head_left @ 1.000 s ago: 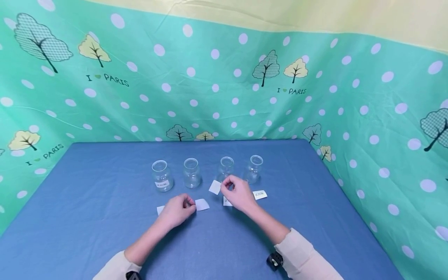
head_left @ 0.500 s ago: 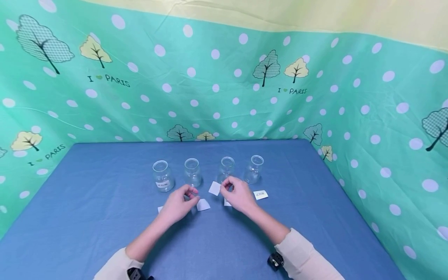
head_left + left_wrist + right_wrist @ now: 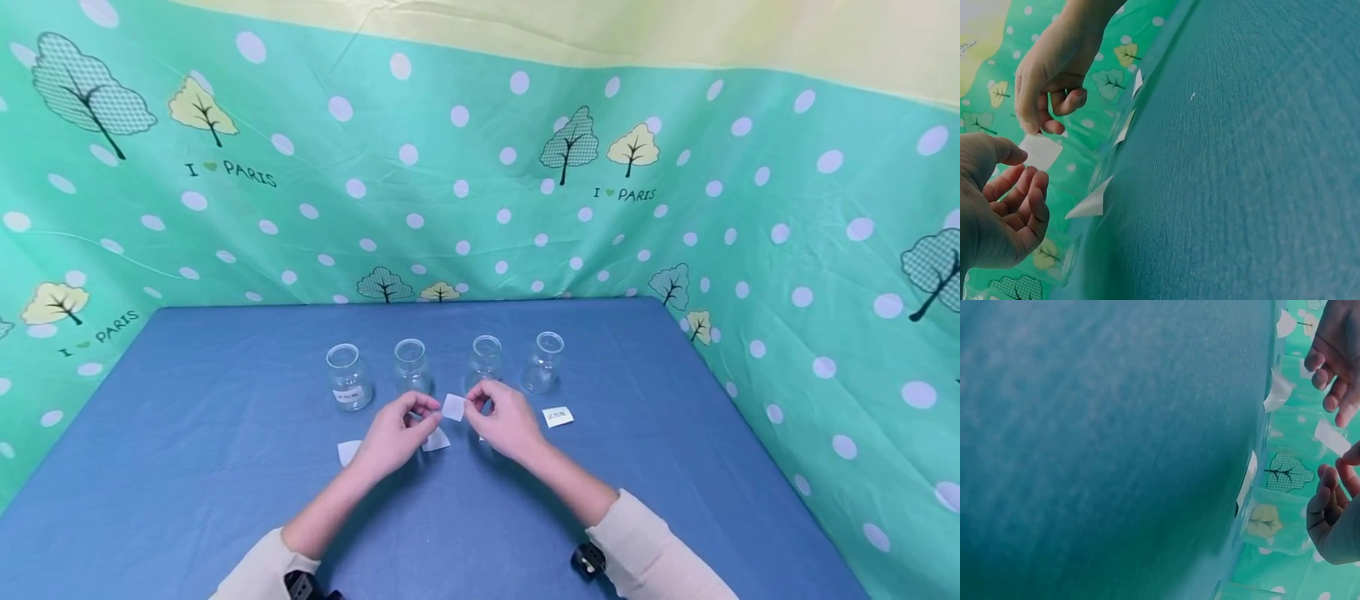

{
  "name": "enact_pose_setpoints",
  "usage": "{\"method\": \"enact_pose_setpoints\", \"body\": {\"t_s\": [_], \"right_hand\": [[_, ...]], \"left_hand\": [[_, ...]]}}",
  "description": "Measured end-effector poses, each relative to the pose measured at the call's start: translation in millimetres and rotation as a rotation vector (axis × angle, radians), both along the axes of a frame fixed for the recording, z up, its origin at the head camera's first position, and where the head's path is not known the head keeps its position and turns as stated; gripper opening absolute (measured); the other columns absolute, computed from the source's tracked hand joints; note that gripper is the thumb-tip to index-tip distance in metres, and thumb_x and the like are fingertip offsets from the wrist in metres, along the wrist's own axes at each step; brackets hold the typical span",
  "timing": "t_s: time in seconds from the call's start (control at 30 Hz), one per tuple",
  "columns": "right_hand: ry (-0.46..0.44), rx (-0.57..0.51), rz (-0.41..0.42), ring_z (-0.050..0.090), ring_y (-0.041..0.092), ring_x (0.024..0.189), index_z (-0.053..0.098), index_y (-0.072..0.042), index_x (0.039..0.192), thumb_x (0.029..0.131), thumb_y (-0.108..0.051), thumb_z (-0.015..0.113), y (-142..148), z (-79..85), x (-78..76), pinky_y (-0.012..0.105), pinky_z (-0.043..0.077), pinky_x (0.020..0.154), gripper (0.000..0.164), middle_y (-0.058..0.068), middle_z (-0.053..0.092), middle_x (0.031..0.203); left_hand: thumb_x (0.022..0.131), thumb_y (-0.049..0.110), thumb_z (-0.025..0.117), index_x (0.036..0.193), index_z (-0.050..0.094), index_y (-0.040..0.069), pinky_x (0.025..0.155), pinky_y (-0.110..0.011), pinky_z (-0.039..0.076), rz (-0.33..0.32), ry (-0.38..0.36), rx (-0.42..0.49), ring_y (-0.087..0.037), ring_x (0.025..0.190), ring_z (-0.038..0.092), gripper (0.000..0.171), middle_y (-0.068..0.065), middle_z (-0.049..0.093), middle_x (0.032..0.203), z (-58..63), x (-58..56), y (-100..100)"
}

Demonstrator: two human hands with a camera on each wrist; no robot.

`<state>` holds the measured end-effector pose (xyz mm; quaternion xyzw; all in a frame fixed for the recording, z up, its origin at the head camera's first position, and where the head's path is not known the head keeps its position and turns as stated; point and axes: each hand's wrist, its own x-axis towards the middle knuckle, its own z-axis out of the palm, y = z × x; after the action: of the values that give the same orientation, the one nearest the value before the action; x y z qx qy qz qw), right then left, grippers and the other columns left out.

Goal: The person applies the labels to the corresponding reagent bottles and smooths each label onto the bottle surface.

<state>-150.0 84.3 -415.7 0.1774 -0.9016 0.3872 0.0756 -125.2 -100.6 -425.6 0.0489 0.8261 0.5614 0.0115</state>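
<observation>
Between the fingertips of my right hand [image 3: 512,423] I pinch a small white square label [image 3: 453,407] above the table. My left hand [image 3: 396,429] reaches its opposite edge, thumb and finger slightly parted. In the left wrist view, the left thumb overlaps the corner of the label [image 3: 1042,152]. Behind the hands stand several clear glass jars in a row. The leftmost jar [image 3: 351,367] bears a white label with dark writing on its front; the jar [image 3: 410,367] behind my left hand is partly covered.
More labels lie on the blue table [image 3: 457,533]: one plain label [image 3: 348,451] left, another label [image 3: 436,439] partly behind my left hand, and a written label [image 3: 557,417] right. The rightmost jar [image 3: 543,367] stands behind that. A dotted green curtain [image 3: 465,167] hangs behind.
My left hand has lifted from the table label and moved right and up to the held label's edge. My right hand has shifted slightly left with the label in its pinch.
</observation>
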Motion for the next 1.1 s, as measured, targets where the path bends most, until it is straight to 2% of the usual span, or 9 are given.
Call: {"method": "enact_pose_setpoints", "body": {"t_s": [0.07, 0.13, 0.27, 0.3, 0.37, 0.53, 0.83, 1.1], "right_hand": [[0.019, 0.007, 0.022, 0.052, 0.009, 0.063, 0.066, -0.017, 0.082, 0.082, -0.017, 0.062, -0.3, -0.7, 1.3, 0.017, 0.041, 0.058, 0.004, -0.006, 0.060, 0.076], [0.043, 0.022, 0.046, 0.055, 0.012, 0.064, 0.066, -0.016, 0.083, 0.082, -0.017, 0.062, -0.8, -1.9, 2.3, 0.016, 0.042, 0.059, 0.005, -0.006, 0.060, 0.076], [0.088, 0.068, 0.088, 0.057, 0.015, 0.066, 0.066, -0.016, 0.085, 0.083, -0.018, 0.063, -1.8, -2.3, 5.6, 0.016, 0.042, 0.060, 0.005, -0.006, 0.060, 0.077], [0.104, 0.081, 0.099, 0.057, 0.015, 0.065, 0.067, -0.016, 0.086, 0.083, -0.019, 0.063, -2.0, -1.9, 6.4, 0.016, 0.042, 0.060, 0.005, -0.005, 0.061, 0.078], [0.142, 0.104, 0.118, 0.057, 0.014, 0.065, 0.067, -0.016, 0.086, 0.083, -0.018, 0.063, -2.4, -0.8, 8.2, 0.016, 0.042, 0.059, 0.005, -0.005, 0.061, 0.078], [0.255, 0.154, 0.160, 0.058, 0.013, 0.067, 0.066, -0.017, 0.085, 0.083, -0.019, 0.064, -3.7, -0.5, 10.7, 0.015, 0.042, 0.059, 0.004, -0.006, 0.060, 0.079], [0.390, 0.205, 0.204, 0.059, 0.012, 0.064, 0.066, -0.016, 0.086, 0.082, -0.018, 0.065, -7.3, 0.5, 14.3, 0.016, 0.042, 0.054, 0.004, 0.000, 0.062, 0.079], [0.522, 0.313, 0.211, 0.053, 0.005, 0.058, 0.065, -0.018, 0.088, 0.083, -0.019, 0.067, -10.6, 1.7, 19.2, 0.018, 0.043, 0.051, 0.005, -0.004, 0.061, 0.078]], "left_hand": [[0.086, 0.012, 0.066, 0.099, 0.065, 0.005, 0.055, -0.021, 0.047, 0.006, -0.003, 0.018, -0.010, 0.059, 0.056, 0.015, -0.008, 0.064, 0.085, -0.1, -0.3, 1.4], [0.086, 0.011, 0.065, 0.099, 0.064, 0.003, 0.055, -0.020, 0.047, 0.014, -0.014, 0.020, -0.012, 0.059, 0.057, 0.015, -0.010, 0.064, 0.085, 9.1, 3.3, 3.9], [0.087, 0.015, 0.065, 0.100, 0.066, 0.005, 0.055, -0.020, 0.047, 0.020, -0.017, 0.033, -0.013, 0.060, 0.058, 0.016, -0.010, 0.065, 0.086, 9.4, 3.5, 4.3], [0.088, 0.017, 0.065, 0.100, 0.066, 0.006, 0.056, -0.021, 0.047, 0.017, -0.017, 0.037, -0.013, 0.060, 0.058, 0.016, -0.010, 0.065, 0.086, 8.5, 3.3, 3.8], [0.088, 0.023, 0.065, 0.100, 0.067, 0.009, 0.056, -0.022, 0.047, 0.015, -0.007, 0.058, -0.012, 0.061, 0.059, 0.019, -0.010, 0.065, 0.086, -1.2, -0.6, 1.5], [0.089, 0.027, 0.063, 0.100, 0.066, 0.007, 0.057, -0.023, 0.047, 0.024, -0.010, 0.092, -0.012, 0.061, 0.060, 0.024, -0.015, 0.066, 0.089, -1.8, -1.2, 1.0], [0.089, 0.022, 0.063, 0.096, 0.067, 0.003, 0.055, -0.022, 0.048, 0.040, 0.017, 0.125, -0.010, 0.059, 0.060, 0.020, -0.019, 0.066, 0.087, 2.1, 0.7, 2.2], [0.088, 0.017, 0.063, 0.093, 0.068, 0.003, 0.054, -0.020, 0.046, 0.081, 0.018, 0.106, -0.010, 0.056, 0.058, 0.016, -0.014, 0.066, 0.075, 3.5, -0.1, 0.8]]}}
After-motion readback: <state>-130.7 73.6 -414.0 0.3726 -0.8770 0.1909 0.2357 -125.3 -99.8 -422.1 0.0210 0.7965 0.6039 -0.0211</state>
